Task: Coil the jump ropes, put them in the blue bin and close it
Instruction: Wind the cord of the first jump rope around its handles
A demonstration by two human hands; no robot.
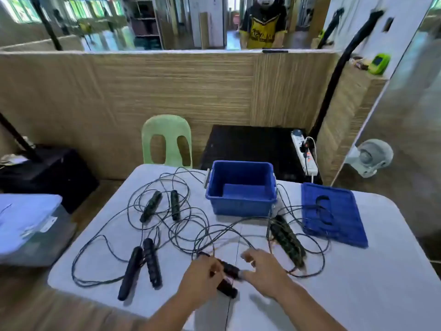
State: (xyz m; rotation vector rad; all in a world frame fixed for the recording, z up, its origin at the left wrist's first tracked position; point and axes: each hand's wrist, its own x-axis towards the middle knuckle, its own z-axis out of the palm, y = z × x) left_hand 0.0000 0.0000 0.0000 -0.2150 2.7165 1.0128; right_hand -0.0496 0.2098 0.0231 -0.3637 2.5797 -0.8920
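Only writing I can spot is on the yellow shirt (261, 32) at the back, and it's too blurry to read. Both forearms reach in from the bottom edge. Left hand (202, 279) is curled round a pair of black handles (230, 271) near the front of the worktop (358, 283). Right hand (265, 271) has its fingers spread loose, thumb touching the handles' end. The jump ropes (181, 225) lie uncoiled and tangled on the worktop. The blue bin (241, 206) sits open behind them, with its lid (343, 232) flat on its right.
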